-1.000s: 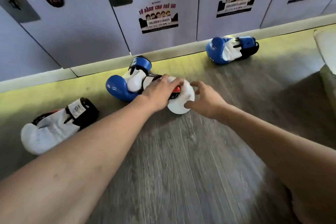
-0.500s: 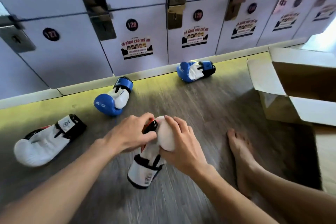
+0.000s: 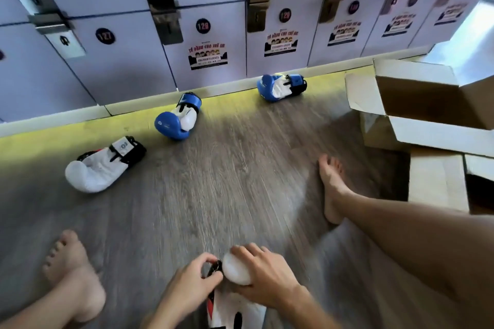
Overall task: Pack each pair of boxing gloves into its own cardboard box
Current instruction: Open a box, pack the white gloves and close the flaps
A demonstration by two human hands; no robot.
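held white glove (image 3: 236,272): red and black trim, low at the near edge of the floor (image 3: 240,181), between the person's legs; lifted or resting, cannot tell
left hand (image 3: 192,279): thumb and fingers pinching a black strap or trim piece on the glove's side, probably so the loose cuff end does not flop
right hand (image 3: 267,279): curled over the rounded white padded end and taking the bulk; a two-hand hold suits a soft, bulky thing
other white glove (image 3: 96,171): on its side toward the far left of the floor, cuff pointing at the lockers (image 3: 120,67), well apart from the held one
near blue glove (image 3: 175,121): close to the far edge of the floor, cuff toward the plinth
far blue glove (image 3: 279,85): against the far edge, further right, apart from its partner
open cardboard box (image 3: 427,104): far right corner of the floor, flaps spread outward so the mouth is free for loading; no glove shows in it
second cardboard box (image 3: 438,181): right edge, nearer, only partly in view; contents cannot tell
right foot (image 3: 331,187): bare, lies between the hands and the boxes
step, judged: first white glove picked, none of the four gloves boxed yet
next needs: swing it right, over the foot, into a box, then fetch its white partner for the same box
risk: mixing a blue with a white
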